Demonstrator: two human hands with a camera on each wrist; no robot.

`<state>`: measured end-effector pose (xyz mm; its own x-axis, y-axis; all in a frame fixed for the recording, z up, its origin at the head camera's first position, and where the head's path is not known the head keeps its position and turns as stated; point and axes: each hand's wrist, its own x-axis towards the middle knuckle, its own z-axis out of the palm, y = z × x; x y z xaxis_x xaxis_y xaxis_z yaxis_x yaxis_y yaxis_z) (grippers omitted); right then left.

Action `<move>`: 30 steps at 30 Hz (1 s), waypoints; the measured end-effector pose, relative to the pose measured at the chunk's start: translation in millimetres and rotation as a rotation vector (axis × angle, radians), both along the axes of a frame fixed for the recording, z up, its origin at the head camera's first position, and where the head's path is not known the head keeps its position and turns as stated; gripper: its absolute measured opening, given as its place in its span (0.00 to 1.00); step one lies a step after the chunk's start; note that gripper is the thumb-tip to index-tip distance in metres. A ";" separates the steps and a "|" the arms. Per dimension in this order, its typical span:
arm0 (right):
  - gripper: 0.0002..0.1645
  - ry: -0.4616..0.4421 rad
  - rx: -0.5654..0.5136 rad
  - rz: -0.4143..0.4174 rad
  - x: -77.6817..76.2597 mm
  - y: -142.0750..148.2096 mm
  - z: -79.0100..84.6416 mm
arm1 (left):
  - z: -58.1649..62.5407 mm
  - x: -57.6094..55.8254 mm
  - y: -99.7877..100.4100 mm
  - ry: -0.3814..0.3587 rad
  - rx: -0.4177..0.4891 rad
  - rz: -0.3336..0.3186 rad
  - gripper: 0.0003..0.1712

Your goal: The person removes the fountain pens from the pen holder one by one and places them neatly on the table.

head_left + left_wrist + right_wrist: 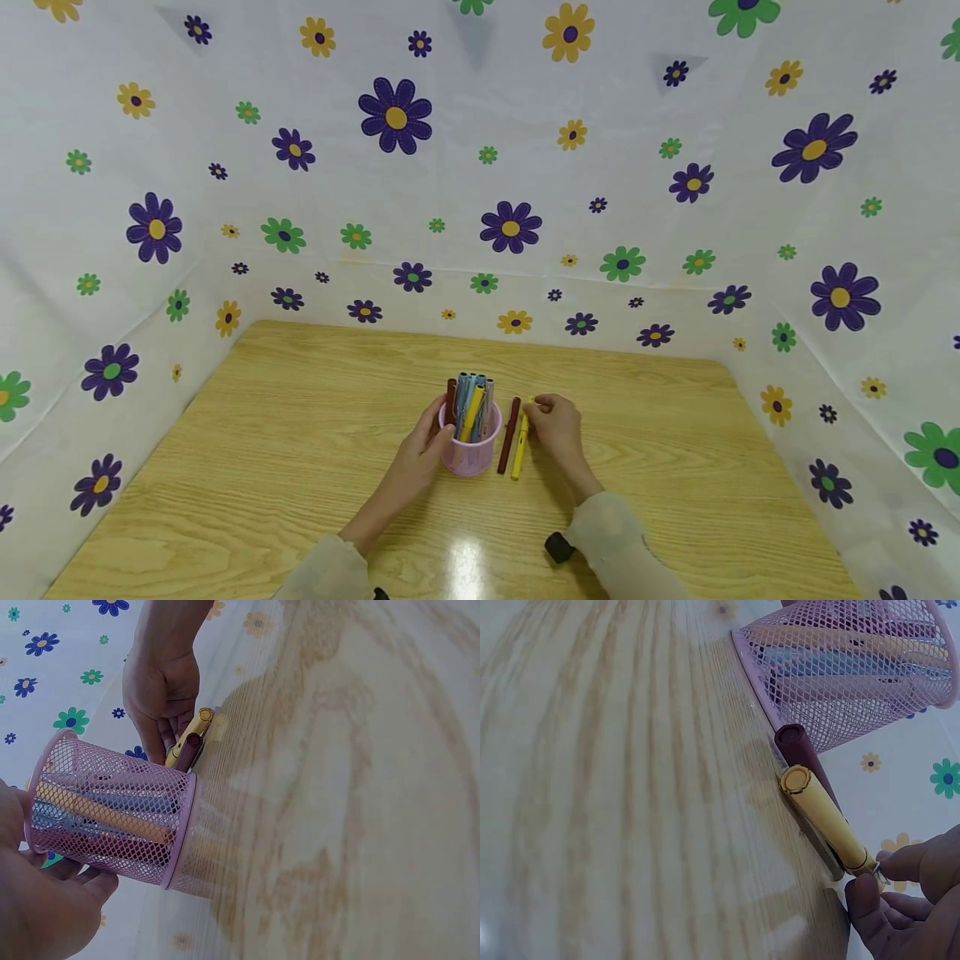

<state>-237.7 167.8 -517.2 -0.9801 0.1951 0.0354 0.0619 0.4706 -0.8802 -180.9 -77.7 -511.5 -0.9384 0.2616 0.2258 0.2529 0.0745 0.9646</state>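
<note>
Both hands are seen at work near the middle of the desk point(300, 433). The pink mesh cup point(471, 450) is held upright by the left hand point(420, 454), whose fingers are curled round its side. The far end of the yellow pen point(519, 450) is pinched by the fingertips of the right hand point(555, 429); the pen lies flat just right of the cup, touching a dark red pen point(509, 435) alongside it. Several more pens stand packed in the cup.

The yellow pen is judged light, stiff and smooth, likely to roll or slip, so a firm pinch near its end or mid-barrel would suit. The cup is judged light and easily tipped. Open desk lies on every side, with all edges well apart from the hands and the flowered walls beyond.
</note>
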 end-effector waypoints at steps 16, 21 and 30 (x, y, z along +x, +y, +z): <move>0.16 0.042 0.060 -0.009 2.7 -2.2 0.5 | 0.8 1.7 1.2 0.001 -0.012 0.008 0.33; 0.16 0.044 0.050 -0.027 5.5 -1.4 2.9 | 0.7 1.7 0.8 0.011 -0.012 -0.001 0.33; 0.18 0.119 -0.119 0.007 14.8 -5.3 21.5 | -1.1 -0.9 0.8 0.006 -0.010 0.002 0.33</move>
<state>-222.9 162.5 -495.8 -0.9717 0.1982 0.1283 -0.0488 0.3630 -0.9305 -181.8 -76.8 -512.5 -0.9374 0.2625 0.2287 0.2585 0.0849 0.9623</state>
